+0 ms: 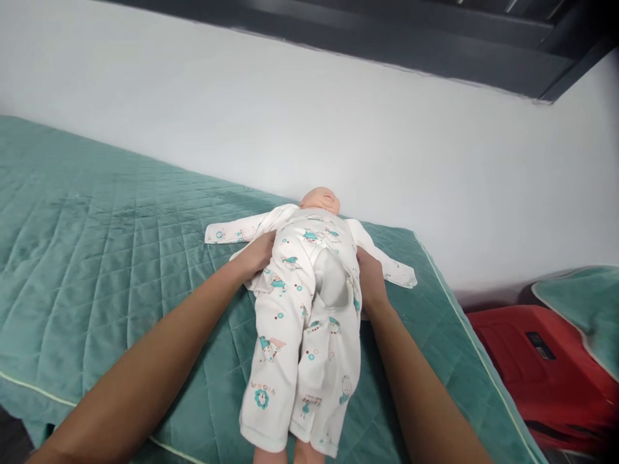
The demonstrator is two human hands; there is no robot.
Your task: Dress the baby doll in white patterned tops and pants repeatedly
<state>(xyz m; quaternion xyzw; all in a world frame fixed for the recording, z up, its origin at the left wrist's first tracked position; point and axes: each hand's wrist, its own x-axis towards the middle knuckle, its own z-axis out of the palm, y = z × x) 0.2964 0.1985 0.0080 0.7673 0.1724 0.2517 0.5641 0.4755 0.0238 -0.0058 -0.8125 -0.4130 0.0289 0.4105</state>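
Left hand (255,256) and right hand (371,280) clasp the doll (304,309) lying between them on the green bedspread (120,245).

The fingertips of the left grip (256,258), a bare hand, vanish under the side of the baby doll in a white printed cotton sleepsuit (300,309), and those of the right grip (371,280) are hidden behind its other flank, so whether either closes cannot be told. The doll's bare feet are cut off by the bottom edge. The red hard-shell case (532,367) runs past the right edge, partly covered by a teal quilted cloth (580,309).
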